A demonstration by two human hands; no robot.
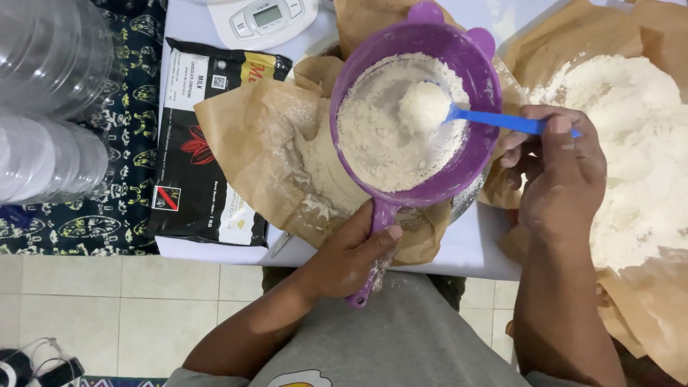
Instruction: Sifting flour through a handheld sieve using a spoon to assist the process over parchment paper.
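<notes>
Two hands at work: my left hand point(351, 258) grips the purple sieve point(412, 115) by its handle; my right hand point(559, 168) pinches a blue spoon point(494, 120), heaped with flour, over it. A tilt risks spilling onto the brown paper point(251, 150) near the black packet point(193, 143).

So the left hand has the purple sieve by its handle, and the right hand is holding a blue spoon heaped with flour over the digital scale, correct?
Not quite. In the head view, the right hand holds the blue spoon of flour over the purple sieve, not over the digital scale, which sits apart at the table's far edge. The left hand does grip the sieve's handle.
</notes>
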